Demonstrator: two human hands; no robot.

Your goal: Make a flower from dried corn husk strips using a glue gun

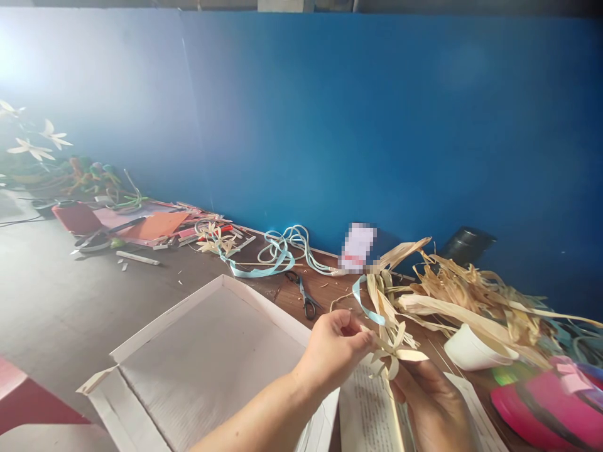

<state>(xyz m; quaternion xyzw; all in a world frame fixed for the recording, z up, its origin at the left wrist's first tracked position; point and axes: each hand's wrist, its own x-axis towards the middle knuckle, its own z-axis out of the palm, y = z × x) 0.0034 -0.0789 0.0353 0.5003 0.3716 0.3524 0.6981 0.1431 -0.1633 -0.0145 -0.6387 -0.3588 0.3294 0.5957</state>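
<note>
Between my two hands is a cream flower of pointed petals, looking like dried corn husk. My right hand is closed around its lower part from the right, and a thin stem-like strip hangs below. The fingertips of my left hand are pinched at the flower's upper left petal. Beneath the hands lies an open book with printed pages. Just beyond them, dried husk strips and a pale blue ribbon lie on the brown table.
A shallow white box sits left of my hands. Scissors lie behind it, near a finished-looking husk flower and blue cord. Rightward are a husk pile, a white cup and a pink object. A blue wall stands behind.
</note>
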